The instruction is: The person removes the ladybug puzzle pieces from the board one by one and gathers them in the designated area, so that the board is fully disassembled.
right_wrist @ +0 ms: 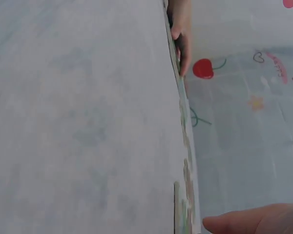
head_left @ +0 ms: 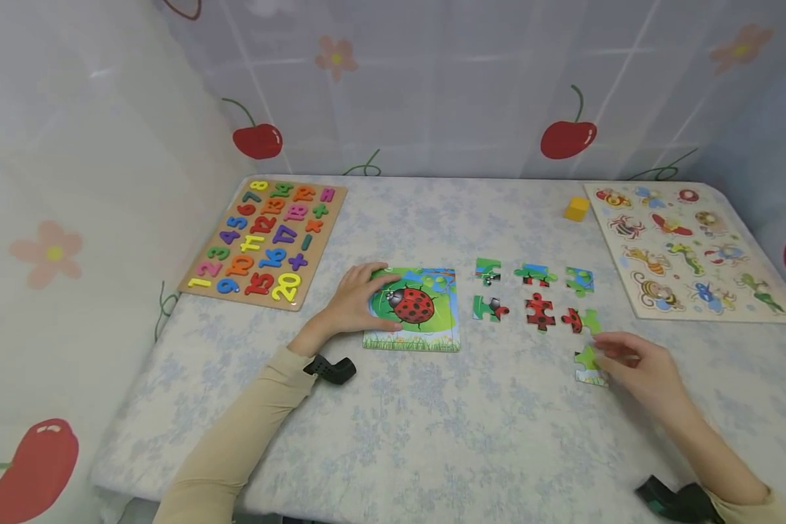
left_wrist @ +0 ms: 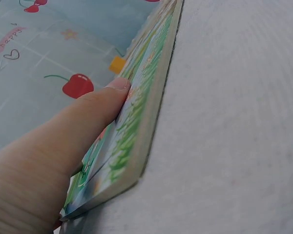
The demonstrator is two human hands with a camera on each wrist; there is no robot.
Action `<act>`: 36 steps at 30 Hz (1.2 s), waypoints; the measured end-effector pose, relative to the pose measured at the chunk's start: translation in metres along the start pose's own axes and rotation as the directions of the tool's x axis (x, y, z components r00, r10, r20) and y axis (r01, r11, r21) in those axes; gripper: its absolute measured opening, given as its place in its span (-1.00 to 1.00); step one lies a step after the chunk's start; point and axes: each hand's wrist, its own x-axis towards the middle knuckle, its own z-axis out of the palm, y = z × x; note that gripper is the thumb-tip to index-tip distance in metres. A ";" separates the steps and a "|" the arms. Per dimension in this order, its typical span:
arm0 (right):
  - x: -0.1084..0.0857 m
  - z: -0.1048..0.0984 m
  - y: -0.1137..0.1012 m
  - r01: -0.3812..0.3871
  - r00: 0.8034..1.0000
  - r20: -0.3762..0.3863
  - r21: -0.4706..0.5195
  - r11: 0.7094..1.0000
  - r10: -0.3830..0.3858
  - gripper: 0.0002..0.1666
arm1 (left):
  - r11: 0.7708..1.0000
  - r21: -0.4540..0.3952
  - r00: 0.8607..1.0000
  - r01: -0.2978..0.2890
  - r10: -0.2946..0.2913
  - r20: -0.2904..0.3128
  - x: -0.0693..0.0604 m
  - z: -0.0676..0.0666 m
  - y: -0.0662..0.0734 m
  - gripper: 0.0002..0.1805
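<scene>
A ladybug jigsaw picture (head_left: 426, 340) lies flat on the table in the head view. My left hand (head_left: 356, 300) rests at its left side, fingers spread at the top edge; in the left wrist view the thumb (left_wrist: 100, 105) lies over the picture face. Right of it, loose jigsaw pieces lie in rows, among them a red spotted piece (head_left: 540, 311) and a red-and-green piece (head_left: 581, 320). My right hand (head_left: 638, 367) is at a green piece with a grass edge (head_left: 591, 376), fingertips close to its upper right side and partly hiding it. A firm pinch is not visible.
A wooden number board (head_left: 308, 280) lies at the back left. At the back right is an insect picture board (head_left: 655, 311), with a yellow block (head_left: 576, 209) near its corner. A curtain with cherries (head_left: 419, 94) hangs behind the cloth-covered table (head_left: 432, 437).
</scene>
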 end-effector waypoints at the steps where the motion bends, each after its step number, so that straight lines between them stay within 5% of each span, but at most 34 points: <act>1: 0.002 0.003 -0.006 0.011 1.000 0.010 0.004 1.000 -0.011 -0.68 | 1.000 -0.001 1.000 0.001 -0.001 0.000 0.000 0.000 0.000 0.01; 8: 0.026 0.045 -0.059 0.101 0.980 0.160 0.112 0.988 -0.119 -0.72 | 1.000 0.003 1.000 -0.005 0.005 -0.004 0.000 0.000 0.000 0.02; 15: 0.044 0.104 -0.108 0.194 0.920 0.286 0.259 0.946 -0.267 -0.66 | 1.000 0.000 1.000 -0.024 0.024 -0.008 0.000 0.001 0.000 0.01; 21: 0.057 0.136 -0.134 0.334 0.872 0.309 0.191 0.923 -0.379 -0.47 | 1.000 0.016 1.000 -0.021 0.021 -0.005 0.001 0.001 0.000 0.02; 25: 0.060 0.143 -0.140 0.355 0.868 0.313 0.148 0.923 -0.384 -0.43 | 0.999 0.012 0.999 -0.034 0.034 -0.006 0.002 0.000 -0.001 -0.03; 36: 0.062 0.149 -0.136 0.342 0.864 0.301 0.236 0.910 -0.403 -0.50 | 0.998 -0.017 0.998 -0.062 0.061 -0.035 0.001 -0.001 -0.005 -0.26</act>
